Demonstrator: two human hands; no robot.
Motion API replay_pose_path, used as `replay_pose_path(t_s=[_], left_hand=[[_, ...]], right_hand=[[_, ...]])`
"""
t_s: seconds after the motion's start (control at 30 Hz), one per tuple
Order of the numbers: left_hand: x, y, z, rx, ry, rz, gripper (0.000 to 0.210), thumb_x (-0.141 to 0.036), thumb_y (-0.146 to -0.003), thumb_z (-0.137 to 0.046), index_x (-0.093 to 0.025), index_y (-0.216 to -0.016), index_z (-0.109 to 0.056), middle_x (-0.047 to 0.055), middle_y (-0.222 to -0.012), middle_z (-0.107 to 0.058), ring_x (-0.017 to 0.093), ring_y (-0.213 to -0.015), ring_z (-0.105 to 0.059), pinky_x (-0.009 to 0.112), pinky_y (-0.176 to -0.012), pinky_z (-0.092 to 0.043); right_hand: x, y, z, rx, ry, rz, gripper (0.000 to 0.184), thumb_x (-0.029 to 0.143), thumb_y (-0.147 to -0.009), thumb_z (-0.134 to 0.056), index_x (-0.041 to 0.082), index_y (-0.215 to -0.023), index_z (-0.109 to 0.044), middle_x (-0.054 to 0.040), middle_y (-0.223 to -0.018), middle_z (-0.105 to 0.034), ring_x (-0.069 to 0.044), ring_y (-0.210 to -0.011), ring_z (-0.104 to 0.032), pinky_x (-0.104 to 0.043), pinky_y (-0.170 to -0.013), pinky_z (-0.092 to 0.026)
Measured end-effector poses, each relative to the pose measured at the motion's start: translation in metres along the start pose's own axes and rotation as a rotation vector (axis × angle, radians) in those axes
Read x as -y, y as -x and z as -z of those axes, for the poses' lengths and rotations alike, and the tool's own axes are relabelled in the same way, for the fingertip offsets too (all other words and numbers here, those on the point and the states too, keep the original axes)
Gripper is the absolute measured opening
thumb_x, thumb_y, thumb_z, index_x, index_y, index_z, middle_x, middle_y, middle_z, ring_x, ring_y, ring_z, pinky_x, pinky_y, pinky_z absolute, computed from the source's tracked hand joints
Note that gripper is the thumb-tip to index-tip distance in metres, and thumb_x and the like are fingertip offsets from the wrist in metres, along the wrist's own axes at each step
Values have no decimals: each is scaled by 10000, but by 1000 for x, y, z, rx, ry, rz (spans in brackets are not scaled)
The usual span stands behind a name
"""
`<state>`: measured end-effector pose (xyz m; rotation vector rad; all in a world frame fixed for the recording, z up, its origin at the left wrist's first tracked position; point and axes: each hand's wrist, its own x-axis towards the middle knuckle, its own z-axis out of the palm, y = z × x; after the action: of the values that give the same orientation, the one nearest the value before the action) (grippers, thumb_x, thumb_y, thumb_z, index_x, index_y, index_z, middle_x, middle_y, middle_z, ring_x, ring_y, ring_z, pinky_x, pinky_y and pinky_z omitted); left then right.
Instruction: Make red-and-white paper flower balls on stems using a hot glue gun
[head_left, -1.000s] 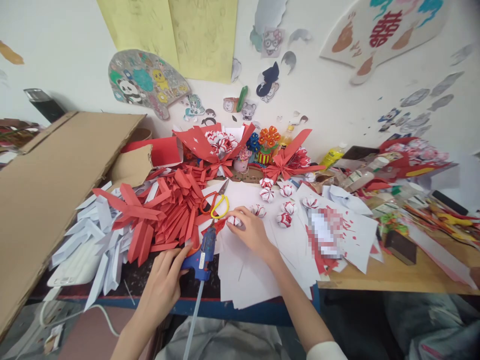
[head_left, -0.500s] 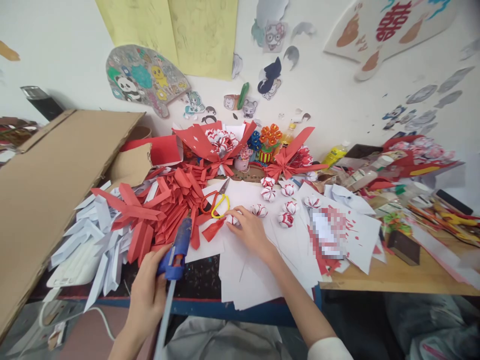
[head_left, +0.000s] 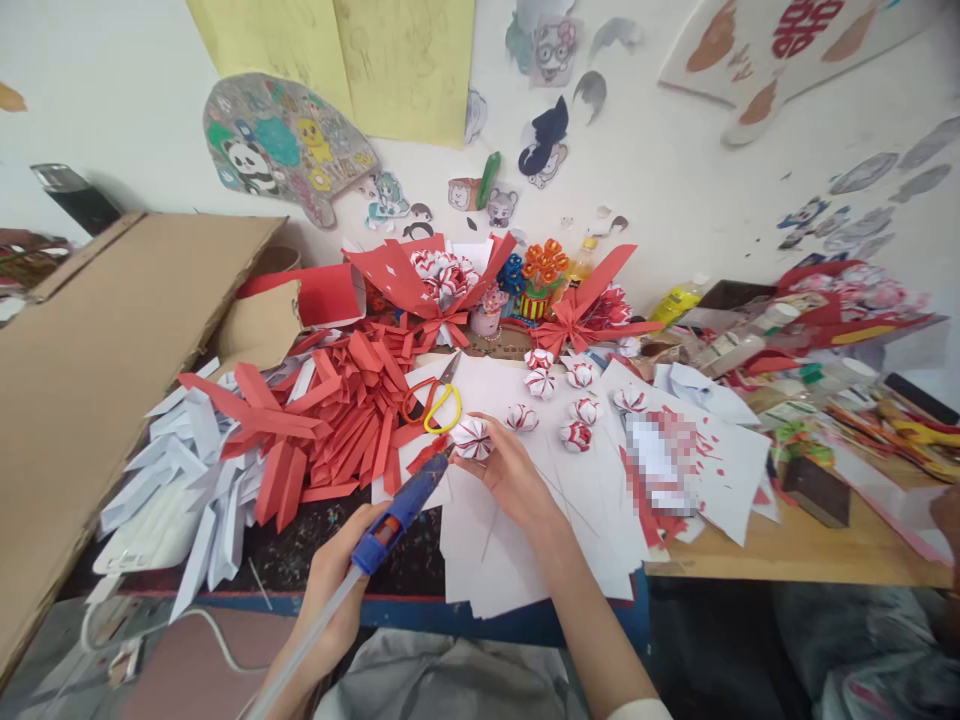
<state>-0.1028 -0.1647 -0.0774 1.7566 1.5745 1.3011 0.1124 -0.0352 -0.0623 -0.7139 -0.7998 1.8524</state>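
Note:
My left hand is closed round a blue hot glue gun, with a long pale glue stick running out of its back. The nozzle points up and right, close to a red-and-white paper flower ball. My right hand pinches that ball by its right side, above the white paper sheets. A red paper piece lies behind the nozzle, partly hidden. Just beyond are scissors with a red and a yellow handle loop. Several similar paper balls rest to the right.
Folded red paper strips and white strips are heaped at left, beside a large cardboard sheet. Wrapped paper bouquets stand along the wall. Bottles, tools and a dark block crowd the right side.
The glue gun has swung right and its nozzle has come close to the paper ball. My right hand has lifted the ball off the paper and turned it into view.

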Motion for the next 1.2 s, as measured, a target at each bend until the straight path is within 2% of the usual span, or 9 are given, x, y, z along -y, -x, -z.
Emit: replay_pose_path(t_s=[0.1,0.23,0.37,0.57,0.67,0.77,0.87,0.97,1.2], left_hand=[[-8,-1,-2,-6,10,-37,499,-567,-997,-427,-209,-1122,-752,74,-982,-764,222,-813,-738,256,-685,-589],[-10,2,-6,-33,39,-32,486,-559,-1005,-418,-220,-1137,-741,76,-996,-752,221,-847,-724,265,-737,-582],[-6,3,-6,-11,8,-122,439,-506,-1018,-418,-221,-1153,-723,66,-979,-745,204,-814,-720,245,-703,-573],[-7,5,-2,1,-88,-108,400,-464,-1028,-408,-219,-1148,-701,51,-947,-727,191,-785,-709,252,-706,-568],[-8,6,-2,-1,-76,-98,432,-492,-1022,-403,-211,-1154,-703,63,-935,-723,205,-772,-707,274,-684,-573],[-11,3,-4,16,-34,-65,476,-524,-1020,-388,-208,-1203,-695,70,-928,-716,210,-769,-704,281,-665,-577],[-14,0,-5,37,-21,-53,488,-536,-1019,-392,-212,-1222,-694,67,-911,-713,205,-755,-700,278,-662,-580],[-9,1,-5,58,-14,-56,480,-519,-1022,-389,-205,-1226,-691,79,-944,-729,217,-782,-712,289,-663,-584],[21,14,-11,-2,-59,-129,407,-391,-1029,-408,-231,-1325,-636,85,-1188,-742,262,-1029,-730,345,-837,-593]], right_hand=[[-4,5,-4,8,-73,-29,333,430,-875,-737,241,-1144,-682,-25,-1058,-712,-153,-910,-691,-328,-885,-600],[-7,11,-8,22,-102,-36,331,376,-860,-765,251,-1150,-663,-19,-1006,-730,-189,-927,-734,-386,-927,-585],[-10,15,-13,-7,-194,-31,296,325,-842,-786,252,-1091,-643,-19,-997,-753,-229,-951,-759,-439,-970,-559],[-20,16,-18,-56,-380,-13,216,358,-860,-765,243,-1012,-665,-47,-1107,-761,-262,-1091,-725,-459,-1024,-523],[-26,16,-20,-76,-428,-2,286,411,-887,-734,287,-1132,-655,-32,-1207,-729,-245,-1137,-694,-464,-1026,-518],[-32,18,-23,-116,-378,40,458,476,-902,-705,366,-1328,-575,-13,-1258,-699,-203,-1103,-684,-444,-1030,-514],[-35,19,-24,-128,-321,74,566,468,-895,-719,367,-1417,-523,-15,-1165,-716,-183,-1022,-688,-421,-1036,-510],[-34,19,-22,-91,-329,76,579,396,-860,-777,329,-1395,-568,-17,-1115,-719,-183,-1019,-687,-409,-1050,-502],[-34,17,-11,-85,-236,117,518,373,-841,-791,296,-1333,-646,-50,-1306,-677,-230,-1176,-647,-398,-1042,-509]])
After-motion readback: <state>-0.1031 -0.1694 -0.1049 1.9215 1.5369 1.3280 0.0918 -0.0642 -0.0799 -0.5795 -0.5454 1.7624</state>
